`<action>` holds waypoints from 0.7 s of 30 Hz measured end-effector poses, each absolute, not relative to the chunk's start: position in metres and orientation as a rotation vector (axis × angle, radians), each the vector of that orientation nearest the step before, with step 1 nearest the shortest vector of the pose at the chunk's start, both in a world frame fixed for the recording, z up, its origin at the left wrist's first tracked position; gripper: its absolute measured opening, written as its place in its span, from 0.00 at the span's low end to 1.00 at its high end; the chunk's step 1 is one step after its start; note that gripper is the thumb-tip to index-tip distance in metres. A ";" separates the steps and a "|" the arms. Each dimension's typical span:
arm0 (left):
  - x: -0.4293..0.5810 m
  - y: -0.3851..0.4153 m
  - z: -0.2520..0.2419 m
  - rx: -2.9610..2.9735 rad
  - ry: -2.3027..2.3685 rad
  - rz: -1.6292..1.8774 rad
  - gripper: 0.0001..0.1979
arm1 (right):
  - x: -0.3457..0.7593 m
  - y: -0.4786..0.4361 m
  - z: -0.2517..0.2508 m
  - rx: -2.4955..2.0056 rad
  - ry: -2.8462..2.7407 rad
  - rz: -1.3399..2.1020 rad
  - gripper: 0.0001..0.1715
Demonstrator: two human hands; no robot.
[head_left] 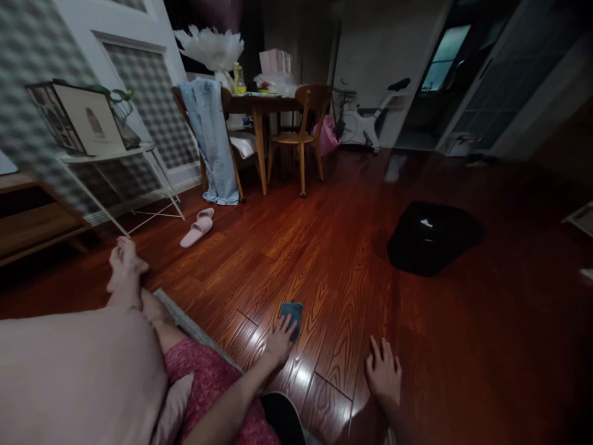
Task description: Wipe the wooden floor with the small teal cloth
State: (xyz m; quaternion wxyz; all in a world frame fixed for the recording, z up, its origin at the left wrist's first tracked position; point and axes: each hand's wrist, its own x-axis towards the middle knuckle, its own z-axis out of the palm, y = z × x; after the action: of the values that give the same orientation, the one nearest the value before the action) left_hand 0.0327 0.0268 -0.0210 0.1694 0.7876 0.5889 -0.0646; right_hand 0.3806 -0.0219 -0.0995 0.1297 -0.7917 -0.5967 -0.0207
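Note:
A small blue-grey folded cloth-like piece point(291, 309) lies flat on the wooden floor in front of me. My left hand point(280, 340) rests on its near part, fingers spread and stretched out, covering some of it. To the right, my right hand point(384, 372) is held over or on the floor with its fingers apart and nothing in it; whether it touches the boards I cannot tell. Farther off on the right lies a black, soft-looking bundle point(430, 244) with a small white mark on top.
A pillow point(78, 371) and outstretched bare legs point(127, 278) occupy the lower left. Pink slippers point(198, 228) lie beyond them. A wooden chair point(303, 133) stands at the table, jeans point(210, 142) hang over another chair, and an exercise bike point(365, 123) is behind.

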 end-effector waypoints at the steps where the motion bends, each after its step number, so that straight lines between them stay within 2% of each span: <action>1: 0.021 0.032 -0.019 2.187 1.801 -0.198 0.37 | 0.381 -0.022 -0.100 -2.303 -1.737 -0.060 0.39; 5: -0.015 0.040 -0.017 1.979 2.179 -0.220 0.35 | 0.383 -0.022 -0.104 -2.309 -1.753 -0.061 0.39; 8: -0.016 0.034 -0.019 1.984 2.181 -0.236 0.34 | 0.384 -0.021 -0.106 -2.308 -1.750 -0.057 0.39; 11: 0.008 0.022 -0.019 2.125 1.922 -0.243 0.34 | 0.384 -0.021 -0.106 -2.306 -1.738 -0.047 0.38; 17: 0.076 -0.020 -0.021 2.394 0.997 -0.146 0.31 | 0.381 -0.022 -0.100 -2.287 -1.736 -0.028 0.38; 21: 0.096 -0.036 -0.028 2.455 0.726 -0.124 0.29 | 0.381 -0.022 -0.100 -2.281 -1.733 -0.027 0.38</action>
State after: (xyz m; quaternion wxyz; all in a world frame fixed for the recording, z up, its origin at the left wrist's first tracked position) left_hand 0.0959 -0.0363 -0.0279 0.2853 0.9180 0.2714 -0.0465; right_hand 0.3808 -0.0224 -0.0998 0.1382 -0.7886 -0.5991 -0.0092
